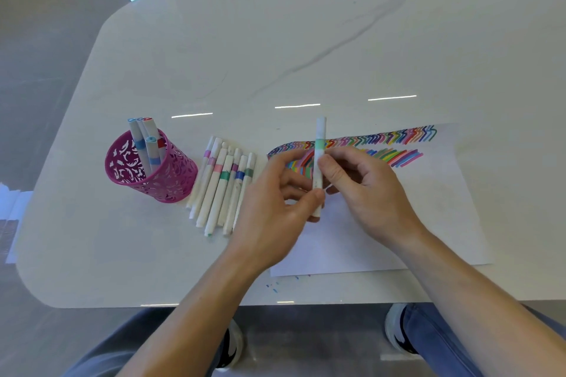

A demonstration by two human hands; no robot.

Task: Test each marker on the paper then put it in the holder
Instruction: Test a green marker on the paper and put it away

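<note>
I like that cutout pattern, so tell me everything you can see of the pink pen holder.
The magenta cutout pen holder looks like thin metal punched with a leafy pattern, round and open-topped. It stands on the white table, left of the row of loose white markers, which lies close against its base. Four white markers stand inside, leaning, with blue and red bands. Neither hand touches it.

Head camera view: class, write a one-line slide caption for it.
Both hands hold a green-banded marker over the scribbled paper, beside a pink holder.
</note>
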